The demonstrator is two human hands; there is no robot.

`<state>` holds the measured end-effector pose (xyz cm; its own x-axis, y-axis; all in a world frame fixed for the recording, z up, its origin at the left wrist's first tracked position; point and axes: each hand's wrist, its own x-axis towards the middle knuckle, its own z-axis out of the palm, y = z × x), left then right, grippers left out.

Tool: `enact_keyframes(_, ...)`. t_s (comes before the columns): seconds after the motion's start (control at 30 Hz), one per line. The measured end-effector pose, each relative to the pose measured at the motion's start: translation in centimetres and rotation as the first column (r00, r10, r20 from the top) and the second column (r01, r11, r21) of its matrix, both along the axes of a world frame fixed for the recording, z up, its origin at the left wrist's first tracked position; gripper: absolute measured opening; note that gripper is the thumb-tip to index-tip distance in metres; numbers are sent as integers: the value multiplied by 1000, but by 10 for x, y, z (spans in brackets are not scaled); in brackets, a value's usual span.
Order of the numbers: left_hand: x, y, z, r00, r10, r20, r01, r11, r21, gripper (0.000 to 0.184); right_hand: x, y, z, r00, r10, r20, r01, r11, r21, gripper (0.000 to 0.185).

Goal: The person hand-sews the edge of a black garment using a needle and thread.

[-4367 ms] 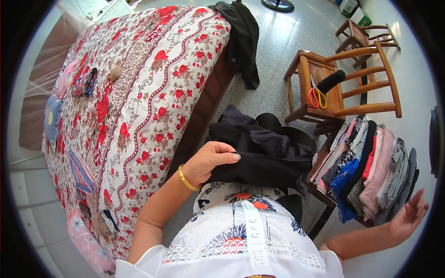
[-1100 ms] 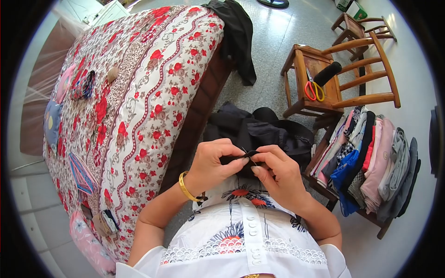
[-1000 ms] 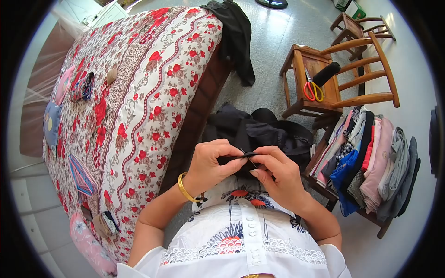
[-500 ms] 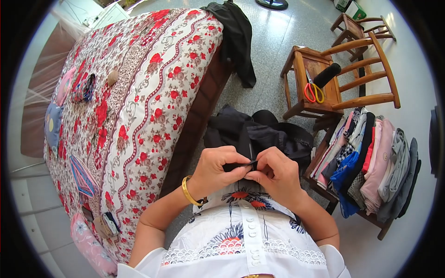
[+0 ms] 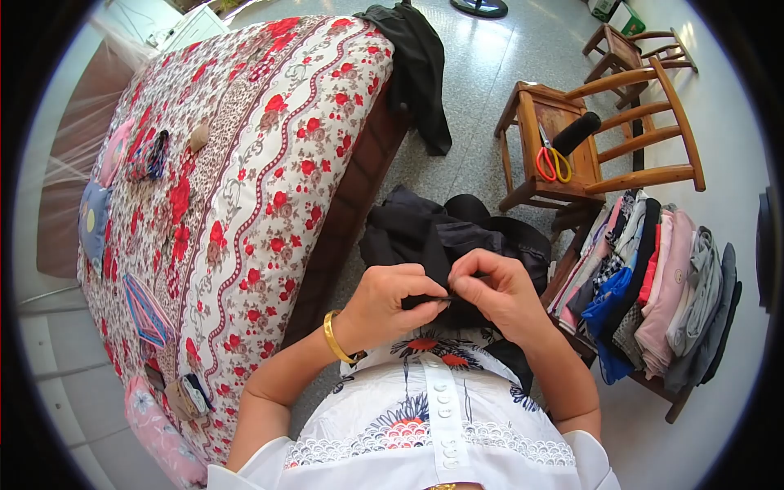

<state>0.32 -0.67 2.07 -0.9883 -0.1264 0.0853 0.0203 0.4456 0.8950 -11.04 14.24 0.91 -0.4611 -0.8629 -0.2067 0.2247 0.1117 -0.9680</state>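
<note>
Black cloth [image 5: 478, 237] lies bunched over my lap and beyond my hands. My left hand [image 5: 390, 302] is closed in a pinch, with a dark edge of the black cloth between thumb and fingertips. Just right of it, my right hand [image 5: 498, 290] is also pinched, its fingertips close beside the left ones. Whatever the right fingers hold is too small to make out. A gold bangle [image 5: 333, 336] circles my left wrist.
A bed with a floral cover [image 5: 278, 163] stands at left, black cloth [image 5: 420, 73] hanging off its corner. At right, a wooden chair [image 5: 531, 122] carries scissors [image 5: 553, 163] and a black cylindrical object [image 5: 576, 133]. Folded clothes [image 5: 653, 286] are stacked on a wooden seat nearby.
My right fingertips have risen slightly and come away from the piece pinched in my left hand. The left hand has shifted slightly downward, still pinching the cloth.
</note>
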Motion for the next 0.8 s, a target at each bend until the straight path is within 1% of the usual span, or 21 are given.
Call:
enact_keyframes(0.03,0,-1,1,1000,-2,2,1,999,43,10,-1,0,4,1000,0,1,0,1000,-1,17)
enact_keyframes(0.07,-1,-3,0,1000,-2,3,2,999,43,10,-3,0,9,969,-128,210,139,990,-35,15)
enact_keyframes(0.1,0,-5,-2,999,-28,27,24,993,117,9,-5,-1,11,879,-238,414,278,960,-39,12)
enact_keyframes(0.13,1,-7,-3,997,-55,48,45,981,190,9,-14,1,10,783,-297,546,387,921,-54,10)
enact_keyframes(0.17,2,-8,-4,997,-53,48,43,981,190,9,-24,4,14,721,-348,600,430,903,7,12)
enact_keyframes(0.2,4,-10,-5,980,-65,186,-5,935,355,8,-35,12,11,684,-332,649,423,906,18,13)
enact_keyframes(0.23,5,-11,-5,943,-100,316,-76,862,501,9,-46,22,8,644,-317,696,416,909,28,14)
enact_keyframes(0.27,6,-13,-5,943,-98,316,-78,862,500,9,-56,30,10,601,-280,749,445,895,-23,13)
enact_keyframes(0.3,7,-14,-6,921,-95,378,-161,790,591,9,-66,39,12,555,-238,797,476,877,-69,13)
enact_keyframes(0.33,8,-15,-6,894,-100,437,-248,703,667,10,-79,49,10,537,-268,800,541,837,-83,11)
enact_keyframes(0.37,9,-16,-9,894,-98,438,-251,701,668,10,-94,61,7,517,-296,804,603,792,-96,9)
enact_keyframes(0.43,12,-18,-15,908,-96,407,-265,619,739,10,-127,93,-1,499,-381,778,732,666,-143,8)
enact_keyframes(0.5,13,-20,-15,906,-94,413,-275,612,741,10,-154,123,-2,480,-654,584,851,509,-129,9)
enact_keyframes(0.57,14,-23,-16,902,-90,422,-287,606,742,10,-172,143,9,452,-838,306,888,391,-241,13)
enact_keyframes(0.63,16,-27,-19,910,-130,395,-253,579,775,9,-209,185,-5,419,-891,172,882,355,-311,13)
enact_keyframes(0.7,18,-29,-19,915,-113,388,-261,567,781,9,-245,235,-17,352,-932,89,869,290,-400,12)
enact_keyframes(0.73,19,-30,-19,920,-104,377,-261,556,789,9,-254,253,-18,175,-977,-119,894,208,-396,12)
enact_keyframes(0.77,20,-31,-20,921,-96,378,-265,557,787,9,-260,262,-14,-16,-948,-319,903,123,-411,14)
enact_keyframes(0.8,21,-33,-21,922,-85,377,-273,546,792,8,-257,256,-6,-9,-948,-317,903,129,-410,14)
